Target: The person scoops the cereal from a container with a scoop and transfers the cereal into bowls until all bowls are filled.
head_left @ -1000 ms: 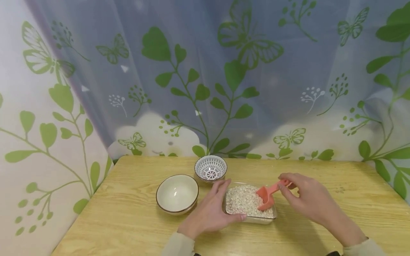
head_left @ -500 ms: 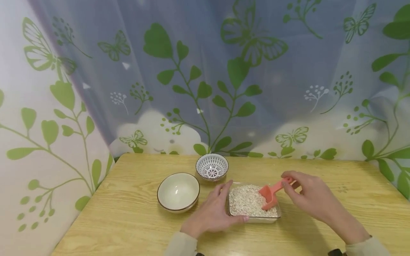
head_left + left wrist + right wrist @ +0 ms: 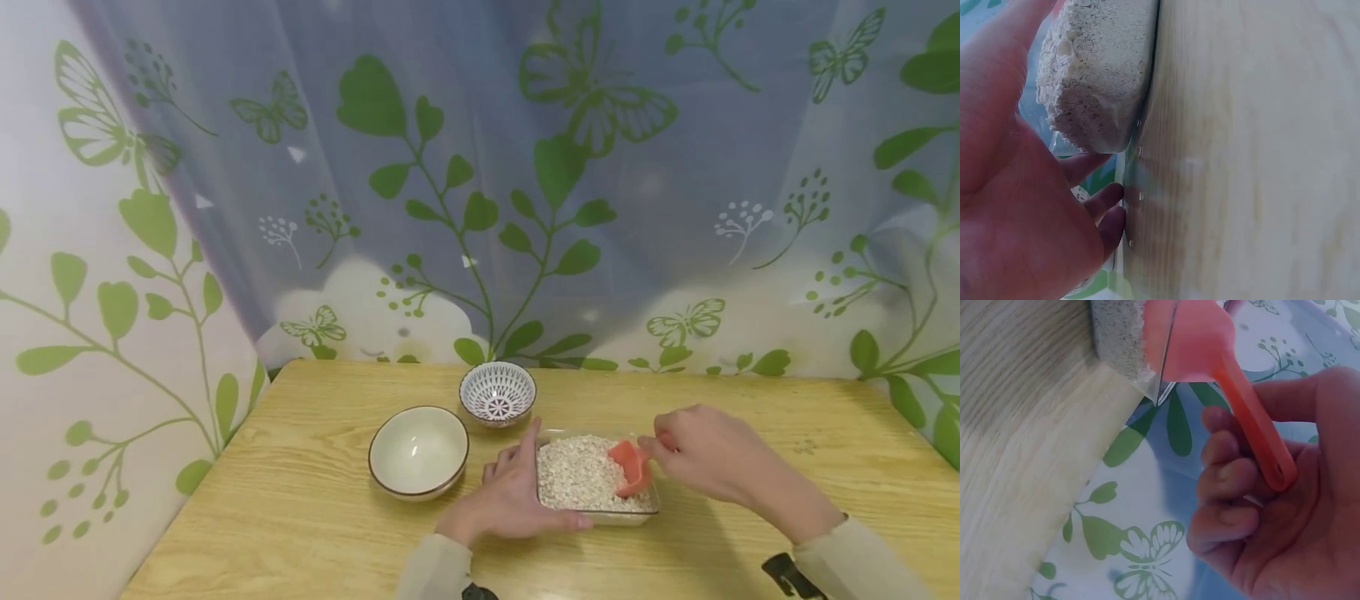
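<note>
A clear rectangular glass container (image 3: 622, 518) full of oat flakes (image 3: 577, 473) stands on the table. My left hand (image 3: 513, 498) holds its left end, thumb along the near side and index finger toward the far left corner. In the left wrist view, the other fingers (image 3: 1104, 200) hang loosely bent beside the glass. My right hand (image 3: 716, 454) grips the handle of a coral-red scoop (image 3: 632, 468), whose bowl sits in the oats at the right end. In the right wrist view, the fingers curl round the scoop's handle (image 3: 1257, 428).
Left of the container stands a cream bowl (image 3: 417, 452) with a dark rim, nothing in it. A smaller patterned bowl (image 3: 498, 393) stands behind, near the back of the wooden table (image 3: 300, 500). A printed curtain (image 3: 480, 208) hangs behind the table.
My right hand has shifted its hold along the scoop, from fingertips at the handle's end to fingers wrapped nearer the bowl. The left hand stays at the container, its thumb slightly further right.
</note>
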Action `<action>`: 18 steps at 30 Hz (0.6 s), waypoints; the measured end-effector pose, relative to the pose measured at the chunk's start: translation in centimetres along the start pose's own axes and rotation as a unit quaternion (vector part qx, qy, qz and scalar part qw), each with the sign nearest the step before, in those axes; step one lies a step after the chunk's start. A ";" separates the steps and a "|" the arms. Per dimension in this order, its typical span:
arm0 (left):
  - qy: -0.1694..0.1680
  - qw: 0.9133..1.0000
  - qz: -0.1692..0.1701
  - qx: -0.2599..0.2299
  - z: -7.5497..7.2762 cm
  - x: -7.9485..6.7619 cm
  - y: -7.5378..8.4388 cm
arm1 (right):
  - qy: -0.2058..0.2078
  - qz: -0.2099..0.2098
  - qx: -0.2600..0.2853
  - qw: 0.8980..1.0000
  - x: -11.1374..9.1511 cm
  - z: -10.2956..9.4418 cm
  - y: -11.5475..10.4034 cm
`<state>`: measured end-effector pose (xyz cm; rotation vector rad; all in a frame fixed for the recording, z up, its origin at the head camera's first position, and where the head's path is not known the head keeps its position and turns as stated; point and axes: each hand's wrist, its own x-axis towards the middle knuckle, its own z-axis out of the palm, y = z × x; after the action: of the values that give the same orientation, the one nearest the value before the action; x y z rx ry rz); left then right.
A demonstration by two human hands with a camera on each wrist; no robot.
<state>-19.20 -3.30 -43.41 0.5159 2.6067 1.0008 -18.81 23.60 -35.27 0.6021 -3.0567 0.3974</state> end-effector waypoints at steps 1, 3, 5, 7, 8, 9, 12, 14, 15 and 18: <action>0.000 1.000 0.000 -0.001 0.0 0.0 0.0 | -0.009 -0.004 0.014 1.000 0.1 0.0 0.1; -0.001 1.000 0.001 -0.003 0.0 0.0 0.0 | -0.029 -0.007 0.052 0.998 0.2 0.0 0.4; -0.002 1.000 0.002 -0.007 0.0 0.1 0.0 | -0.050 -0.004 0.096 0.994 0.3 0.0 0.8; -0.002 1.000 0.004 -0.010 0.0 0.1 -0.1 | -0.070 0.005 0.134 0.989 0.3 0.1 1.2; -0.001 1.000 0.004 -0.011 0.1 0.1 -0.1 | -0.079 0.011 0.149 0.986 0.3 0.1 1.3; -0.001 1.000 0.004 -0.012 0.1 0.1 -0.2 | -0.087 0.015 0.160 0.983 0.3 0.2 1.5; -0.001 1.000 0.003 -0.011 0.1 0.2 -0.3 | -0.104 0.023 0.189 0.976 0.2 0.3 1.9; -0.003 1.000 0.002 -0.011 0.1 0.2 -0.4 | -0.111 0.026 0.206 0.972 0.1 0.3 2.2; -0.003 1.000 0.002 -0.011 0.1 0.3 -0.4 | -0.115 0.027 0.215 0.969 0.1 0.4 2.4; -0.002 1.000 0.003 -0.007 0.1 0.3 -0.4 | -0.137 0.036 0.253 0.957 0.0 0.4 3.0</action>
<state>-19.53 -3.33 -43.78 0.5207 2.5936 1.0184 -19.92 26.20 -36.42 0.5938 -3.2429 1.2188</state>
